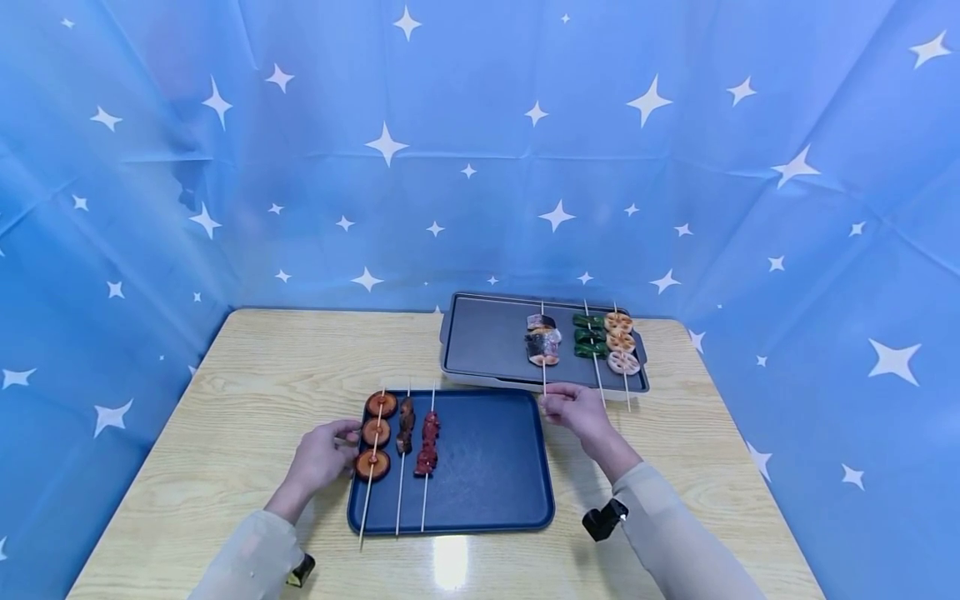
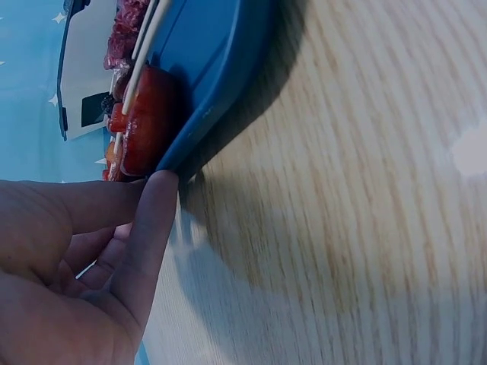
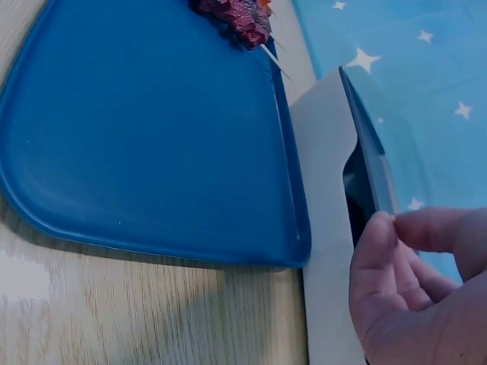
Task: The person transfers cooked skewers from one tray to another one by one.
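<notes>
My left hand [image 1: 324,457] pinches the left rim of a blue tray [image 1: 487,467] between thumb and fingertips, as the left wrist view shows. On that tray lie a skewer of round orange-brown slices [image 1: 377,432], a brown meat skewer [image 1: 406,425] and a red meat skewer [image 1: 428,442]. My right hand [image 1: 577,410] pinches the lower stick end of a fish skewer [image 1: 543,342]; its fish pieces are over the dark griddle [image 1: 487,342]. In the right wrist view the fingertips [image 3: 377,236] meet in front of the griddle's side, and the stick is barely visible.
A green vegetable skewer [image 1: 590,335] and a lotus root skewer [image 1: 621,342] lie on the griddle's right part, sticks jutting over its front edge. The griddle stands behind the tray on a wooden table [image 1: 285,358]. A blue star-patterned curtain [image 1: 480,208] encloses the back and sides.
</notes>
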A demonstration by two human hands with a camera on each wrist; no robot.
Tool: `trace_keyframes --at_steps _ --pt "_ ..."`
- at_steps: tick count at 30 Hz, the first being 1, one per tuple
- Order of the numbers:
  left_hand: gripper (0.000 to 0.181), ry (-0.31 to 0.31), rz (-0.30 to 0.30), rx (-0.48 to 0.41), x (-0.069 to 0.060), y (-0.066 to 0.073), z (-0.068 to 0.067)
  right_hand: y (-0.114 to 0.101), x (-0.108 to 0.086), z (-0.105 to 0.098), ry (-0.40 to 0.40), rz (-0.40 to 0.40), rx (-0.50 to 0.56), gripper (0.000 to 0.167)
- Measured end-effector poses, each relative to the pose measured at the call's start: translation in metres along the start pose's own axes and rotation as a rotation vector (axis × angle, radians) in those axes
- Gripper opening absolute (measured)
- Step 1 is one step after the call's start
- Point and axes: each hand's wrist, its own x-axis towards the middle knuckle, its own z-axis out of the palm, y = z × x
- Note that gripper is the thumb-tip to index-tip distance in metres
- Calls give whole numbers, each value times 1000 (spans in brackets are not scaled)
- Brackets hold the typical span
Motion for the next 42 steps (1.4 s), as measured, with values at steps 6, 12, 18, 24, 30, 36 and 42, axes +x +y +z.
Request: trace_keyframes --at_steps 6,12,18,24,30,36,42 --pt "44 22 30 84 0 0 -1 1 1 -1 -2 14 0 37" --pt "44 29 41 114 0 -1 0 -2 -1 1 8 10 -111 34" --pt "48 15 35 111 0 -1 0 -5 -3 3 -5 29 -156 29" --pt "47 12 38 91 1 0 0 -8 -8 5 -48 0 -185 30" --pt "47 9 38 92 1 0 0 -10 -14 12 -127 -45 -181 26" --pt "50 -5 19 60 -1 1 -1 -9 -25 18 -236 -95 -237 21" --pt "47 7 23 71 -1 1 -1 -5 -33 22 -344 -141 -257 21"
